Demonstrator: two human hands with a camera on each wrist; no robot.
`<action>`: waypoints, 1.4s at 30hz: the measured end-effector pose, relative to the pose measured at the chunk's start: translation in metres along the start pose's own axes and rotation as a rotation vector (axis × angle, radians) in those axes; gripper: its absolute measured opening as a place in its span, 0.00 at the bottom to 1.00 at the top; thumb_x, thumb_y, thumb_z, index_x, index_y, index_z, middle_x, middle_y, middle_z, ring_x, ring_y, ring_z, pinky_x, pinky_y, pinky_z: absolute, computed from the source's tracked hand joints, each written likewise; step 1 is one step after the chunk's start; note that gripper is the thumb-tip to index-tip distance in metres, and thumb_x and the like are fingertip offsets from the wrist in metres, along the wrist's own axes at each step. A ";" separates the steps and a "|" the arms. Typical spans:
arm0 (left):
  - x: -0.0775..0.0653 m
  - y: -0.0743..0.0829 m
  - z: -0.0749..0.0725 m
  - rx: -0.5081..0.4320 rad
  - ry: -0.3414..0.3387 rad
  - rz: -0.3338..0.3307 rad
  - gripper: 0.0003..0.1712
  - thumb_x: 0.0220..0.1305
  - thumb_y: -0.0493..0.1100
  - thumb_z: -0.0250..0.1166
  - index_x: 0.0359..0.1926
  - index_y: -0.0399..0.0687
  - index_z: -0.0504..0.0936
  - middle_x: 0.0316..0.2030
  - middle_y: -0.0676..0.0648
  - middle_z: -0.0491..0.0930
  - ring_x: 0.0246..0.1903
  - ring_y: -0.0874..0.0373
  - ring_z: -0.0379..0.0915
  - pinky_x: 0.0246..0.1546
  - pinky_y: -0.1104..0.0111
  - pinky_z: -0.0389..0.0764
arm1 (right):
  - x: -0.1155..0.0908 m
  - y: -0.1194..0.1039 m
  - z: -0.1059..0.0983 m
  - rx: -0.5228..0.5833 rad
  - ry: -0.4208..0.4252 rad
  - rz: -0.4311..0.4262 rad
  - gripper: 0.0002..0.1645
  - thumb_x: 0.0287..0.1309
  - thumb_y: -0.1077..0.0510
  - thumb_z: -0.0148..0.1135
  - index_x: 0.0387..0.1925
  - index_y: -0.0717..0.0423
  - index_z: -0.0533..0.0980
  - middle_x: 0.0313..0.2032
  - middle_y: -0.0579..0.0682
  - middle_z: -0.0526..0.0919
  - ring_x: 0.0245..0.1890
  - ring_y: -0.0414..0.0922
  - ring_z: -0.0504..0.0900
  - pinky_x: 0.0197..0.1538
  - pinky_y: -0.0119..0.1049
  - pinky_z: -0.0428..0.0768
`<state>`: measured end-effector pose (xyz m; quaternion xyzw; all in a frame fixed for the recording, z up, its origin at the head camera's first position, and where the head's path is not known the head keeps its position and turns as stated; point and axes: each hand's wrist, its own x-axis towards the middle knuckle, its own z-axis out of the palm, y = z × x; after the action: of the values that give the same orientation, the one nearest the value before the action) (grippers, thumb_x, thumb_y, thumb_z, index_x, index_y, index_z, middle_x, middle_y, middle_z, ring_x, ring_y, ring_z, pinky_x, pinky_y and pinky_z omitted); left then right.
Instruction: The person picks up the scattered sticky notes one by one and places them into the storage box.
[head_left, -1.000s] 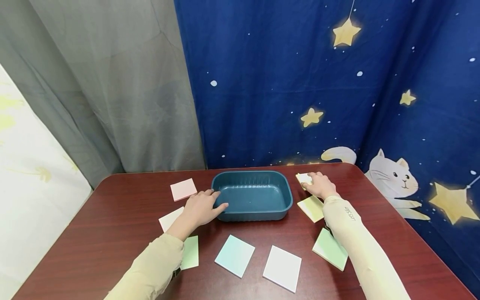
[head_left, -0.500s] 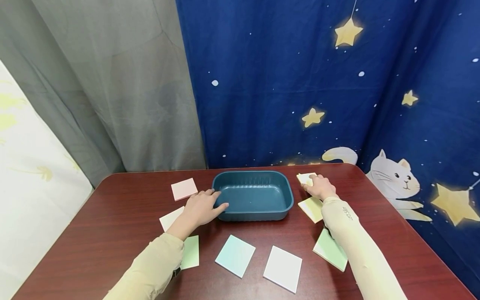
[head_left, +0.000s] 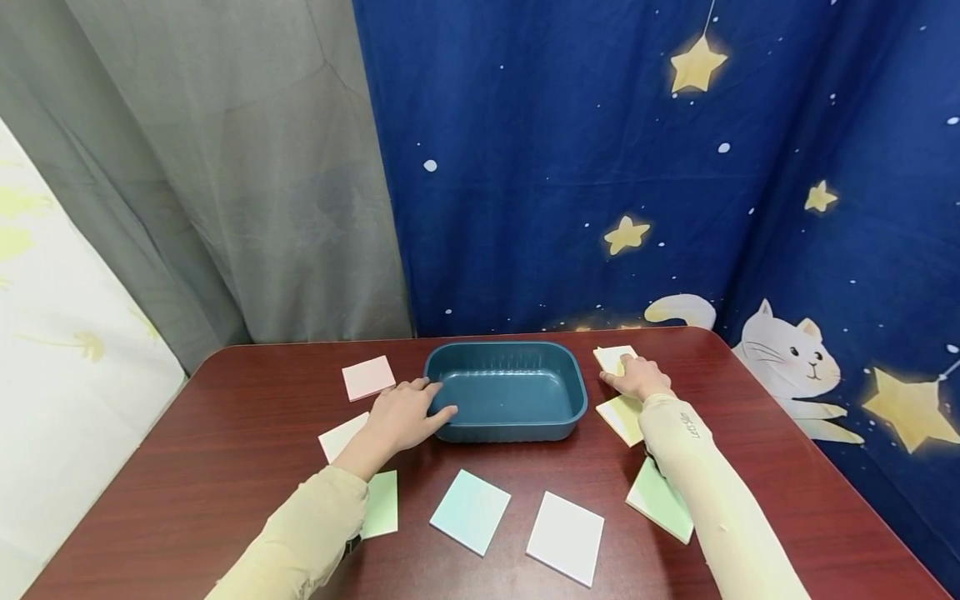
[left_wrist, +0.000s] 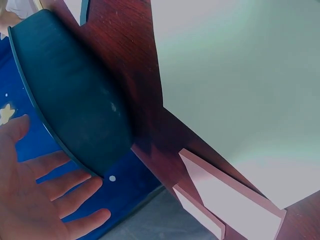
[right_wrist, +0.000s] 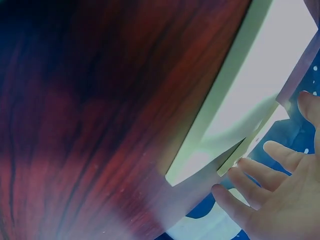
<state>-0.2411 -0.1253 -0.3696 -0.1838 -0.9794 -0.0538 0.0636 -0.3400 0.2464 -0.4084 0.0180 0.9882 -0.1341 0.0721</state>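
Note:
My left hand [head_left: 401,414] lies at the left end of a dark teal plastic basin [head_left: 510,396], its fingers over the rim and its thumb spread toward the near side. In the left wrist view those fingers are straight beside the basin's edge. At the far right my right hand [head_left: 639,379] reaches over a pale yellow sticky note pad [head_left: 611,356], fingertips right at its near side. A second yellow pad [head_left: 618,418] lies just below that hand. The right wrist view shows the right hand's fingers [right_wrist: 257,175] loosely extended, with nothing between them.
Other square note pads lie around the basin: pink [head_left: 367,377], pale pink [head_left: 341,437], green [head_left: 381,504], light blue [head_left: 471,511], white [head_left: 566,537] and another green one [head_left: 660,500] partly under the right sleeve. Curtains hang behind the dark red table [head_left: 247,417].
My right hand has drawn back slightly toward me, uncovering more of the far yellow pad. The left hand keeps its place at the basin.

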 end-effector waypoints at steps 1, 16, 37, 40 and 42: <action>0.000 0.000 0.000 -0.001 0.002 0.000 0.34 0.58 0.62 0.51 0.54 0.40 0.73 0.49 0.39 0.71 0.45 0.45 0.69 0.43 0.51 0.68 | 0.000 -0.001 0.000 -0.003 0.000 -0.003 0.45 0.54 0.37 0.49 0.60 0.67 0.56 0.55 0.71 0.61 0.50 0.65 0.64 0.43 0.58 0.65; -0.001 0.000 0.000 0.003 0.002 -0.001 0.33 0.58 0.62 0.52 0.54 0.40 0.73 0.50 0.39 0.71 0.45 0.46 0.69 0.43 0.51 0.69 | 0.008 0.004 0.003 -0.014 0.002 0.047 0.46 0.50 0.37 0.54 0.59 0.66 0.59 0.52 0.69 0.63 0.48 0.63 0.63 0.41 0.57 0.66; -0.001 -0.001 0.001 0.007 0.006 0.000 0.33 0.58 0.61 0.52 0.54 0.41 0.73 0.50 0.39 0.71 0.45 0.46 0.70 0.43 0.51 0.68 | 0.007 0.007 0.000 0.082 0.030 0.127 0.51 0.46 0.40 0.60 0.58 0.72 0.53 0.47 0.72 0.60 0.47 0.64 0.61 0.42 0.58 0.65; -0.001 -0.001 0.001 0.008 0.010 0.002 0.33 0.58 0.61 0.52 0.54 0.41 0.73 0.50 0.39 0.71 0.44 0.46 0.70 0.43 0.51 0.68 | 0.007 0.007 -0.001 0.108 0.095 0.113 0.53 0.40 0.41 0.65 0.57 0.70 0.54 0.45 0.70 0.59 0.46 0.64 0.61 0.41 0.58 0.66; -0.001 -0.001 0.002 0.008 0.012 0.003 0.32 0.58 0.61 0.52 0.53 0.41 0.73 0.50 0.39 0.71 0.44 0.46 0.70 0.43 0.51 0.68 | 0.008 0.007 -0.001 0.116 0.132 0.107 0.54 0.37 0.42 0.68 0.57 0.70 0.54 0.44 0.70 0.58 0.46 0.64 0.60 0.41 0.58 0.66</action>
<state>-0.2406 -0.1267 -0.3716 -0.1847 -0.9790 -0.0507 0.0702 -0.3473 0.2532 -0.4103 0.0835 0.9790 -0.1854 0.0126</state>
